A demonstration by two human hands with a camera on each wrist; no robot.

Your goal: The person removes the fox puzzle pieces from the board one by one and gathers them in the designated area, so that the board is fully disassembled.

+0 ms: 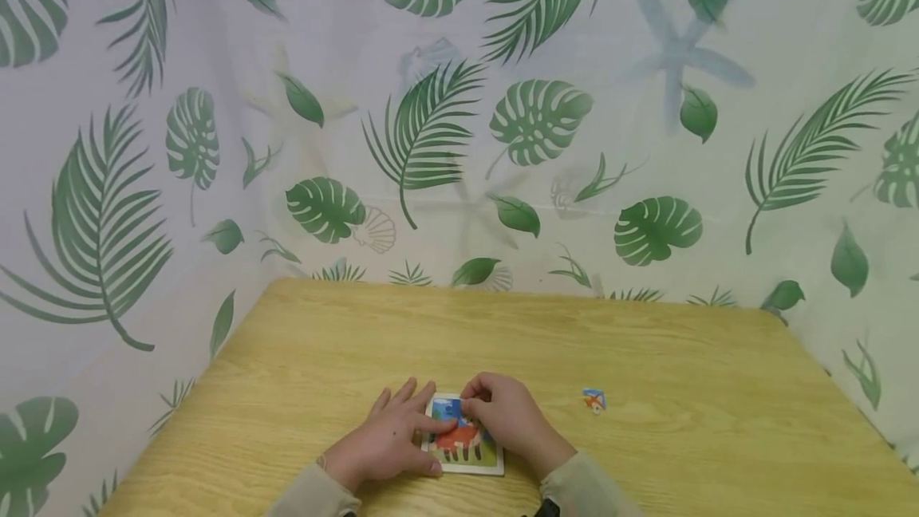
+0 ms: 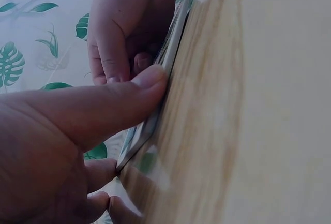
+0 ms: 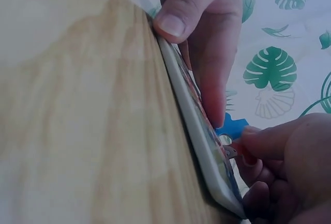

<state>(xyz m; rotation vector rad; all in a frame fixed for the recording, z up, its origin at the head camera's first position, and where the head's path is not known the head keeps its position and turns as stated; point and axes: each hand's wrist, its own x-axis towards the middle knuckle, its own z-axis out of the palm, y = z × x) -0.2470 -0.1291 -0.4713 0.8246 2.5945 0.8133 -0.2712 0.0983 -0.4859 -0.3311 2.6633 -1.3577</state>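
Left hand (image 1: 393, 437) spread on the puzzle (image 1: 459, 439), right hand (image 1: 511, 419) pinching a blue piece (image 3: 234, 125), we seem mid-fitting and should align it.

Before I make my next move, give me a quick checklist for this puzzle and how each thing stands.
1. Blue piece gripped: ok, the right hand pinches it.
2. Puzzle board steadied: ok, the left hand rests on it.
3. Blue piece lying flat in the board: not ok, it sticks up in the right wrist view.
4. Blue piece matching its gap: cannot tell, the hands hide too much.
5. Remaining loose piece in sight: ok, on the table, right of the board.
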